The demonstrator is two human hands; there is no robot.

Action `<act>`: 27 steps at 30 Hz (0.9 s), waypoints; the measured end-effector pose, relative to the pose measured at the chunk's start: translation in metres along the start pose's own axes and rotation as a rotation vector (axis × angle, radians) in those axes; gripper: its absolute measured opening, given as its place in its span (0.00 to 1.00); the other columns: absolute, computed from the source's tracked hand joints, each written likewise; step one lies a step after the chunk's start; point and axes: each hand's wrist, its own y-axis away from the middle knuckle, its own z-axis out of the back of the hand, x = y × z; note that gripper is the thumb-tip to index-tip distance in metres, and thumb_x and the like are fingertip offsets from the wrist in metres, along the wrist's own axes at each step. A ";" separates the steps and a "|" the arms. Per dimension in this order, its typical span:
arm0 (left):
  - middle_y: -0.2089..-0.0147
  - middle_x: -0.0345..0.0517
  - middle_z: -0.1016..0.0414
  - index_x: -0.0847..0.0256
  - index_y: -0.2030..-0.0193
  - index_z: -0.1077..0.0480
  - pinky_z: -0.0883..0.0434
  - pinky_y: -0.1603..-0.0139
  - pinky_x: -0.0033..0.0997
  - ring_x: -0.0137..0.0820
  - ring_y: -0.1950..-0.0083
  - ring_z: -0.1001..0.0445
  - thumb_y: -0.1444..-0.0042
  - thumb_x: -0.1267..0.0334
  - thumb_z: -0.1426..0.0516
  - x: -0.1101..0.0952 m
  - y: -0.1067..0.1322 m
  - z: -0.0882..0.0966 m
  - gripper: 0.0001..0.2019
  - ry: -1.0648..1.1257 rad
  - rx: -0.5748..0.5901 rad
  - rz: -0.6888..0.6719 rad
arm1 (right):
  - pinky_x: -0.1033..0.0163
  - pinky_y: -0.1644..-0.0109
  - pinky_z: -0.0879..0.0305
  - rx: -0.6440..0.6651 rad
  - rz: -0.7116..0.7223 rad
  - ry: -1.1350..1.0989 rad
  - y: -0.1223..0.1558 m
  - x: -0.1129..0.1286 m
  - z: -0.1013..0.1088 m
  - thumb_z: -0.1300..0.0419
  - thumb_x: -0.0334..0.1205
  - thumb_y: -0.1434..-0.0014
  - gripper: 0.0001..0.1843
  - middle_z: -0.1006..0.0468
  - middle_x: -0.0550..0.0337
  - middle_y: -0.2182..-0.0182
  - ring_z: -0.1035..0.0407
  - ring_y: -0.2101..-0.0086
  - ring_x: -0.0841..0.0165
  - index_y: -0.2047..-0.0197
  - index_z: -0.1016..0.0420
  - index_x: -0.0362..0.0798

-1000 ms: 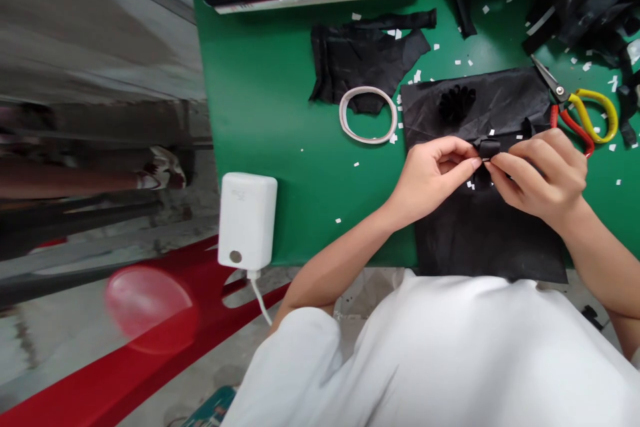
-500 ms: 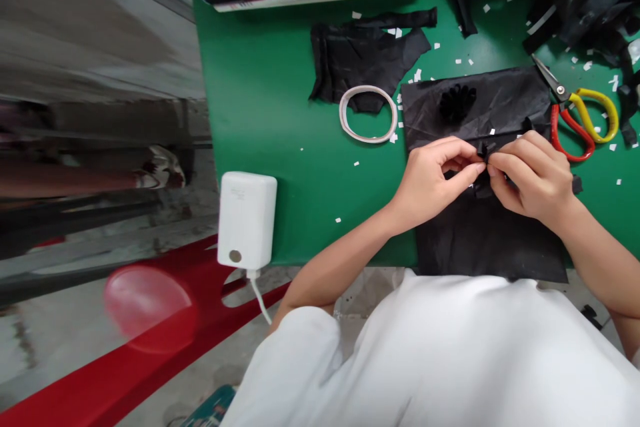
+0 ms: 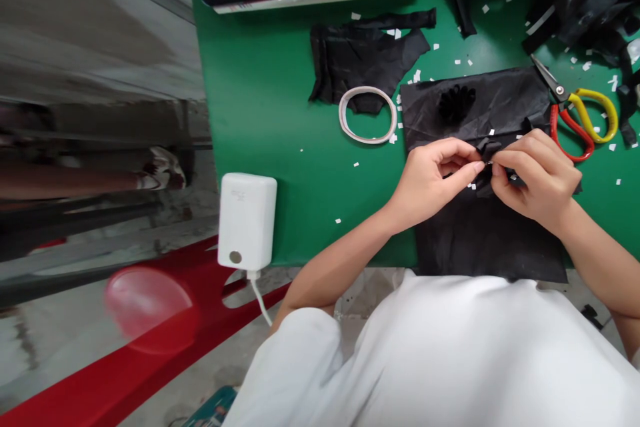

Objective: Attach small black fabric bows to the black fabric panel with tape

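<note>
Black and thin, the small piece (image 3: 490,145) in the head view is over the black sheet (image 3: 490,240) that crosses the near edge of the tabletop (image 3: 310,207) — left hand (image 3: 429,177) pinching it, right hand (image 3: 537,173) beside it, grip hard to tell. Small, slow pinches should keep it neat.

Left hand (image 3: 431,177) pinches a small black strip (image 3: 490,147); right hand (image 3: 540,173) is close beside it; scissors (image 3: 561,91) lie nearby

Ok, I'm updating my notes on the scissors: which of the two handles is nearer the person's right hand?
The red handle: it lies close beside the right hand, whereas the yellow handle sits farther off.
</note>
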 end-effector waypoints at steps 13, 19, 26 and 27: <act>0.72 0.37 0.26 0.65 0.70 0.27 0.28 0.67 0.22 0.21 0.72 0.30 0.56 0.61 0.30 0.002 -0.006 0.002 0.13 0.219 -0.087 0.119 | 0.59 0.65 0.30 -0.047 -0.083 0.134 -0.004 -0.007 0.007 0.39 0.29 0.44 0.10 0.20 0.56 0.69 0.29 0.69 0.64 0.59 0.26 0.49; 0.72 0.38 0.25 0.65 0.69 0.26 0.28 0.68 0.21 0.21 0.71 0.28 0.59 0.57 0.27 0.000 -0.005 0.002 0.18 0.309 -0.060 0.190 | 0.58 0.66 0.31 -0.047 -0.092 0.045 -0.005 -0.005 0.007 0.37 0.33 0.43 0.06 0.20 0.61 0.71 0.29 0.71 0.65 0.64 0.28 0.54; 0.69 0.40 0.21 0.64 0.68 0.24 0.28 0.67 0.22 0.21 0.71 0.28 0.62 0.53 0.26 0.002 -0.004 0.001 0.20 0.345 -0.033 0.178 | 0.54 0.62 0.32 0.077 -0.260 -0.180 -0.006 0.003 0.010 0.39 0.40 0.38 0.04 0.20 0.58 0.67 0.26 0.68 0.62 0.59 0.28 0.55; 0.68 0.40 0.21 0.64 0.68 0.24 0.28 0.67 0.22 0.21 0.70 0.28 0.62 0.53 0.26 0.003 -0.004 0.001 0.20 0.341 -0.031 0.176 | 0.55 0.63 0.33 0.067 -0.269 -0.211 -0.007 0.004 0.009 0.39 0.40 0.38 0.03 0.20 0.58 0.67 0.28 0.70 0.63 0.59 0.28 0.55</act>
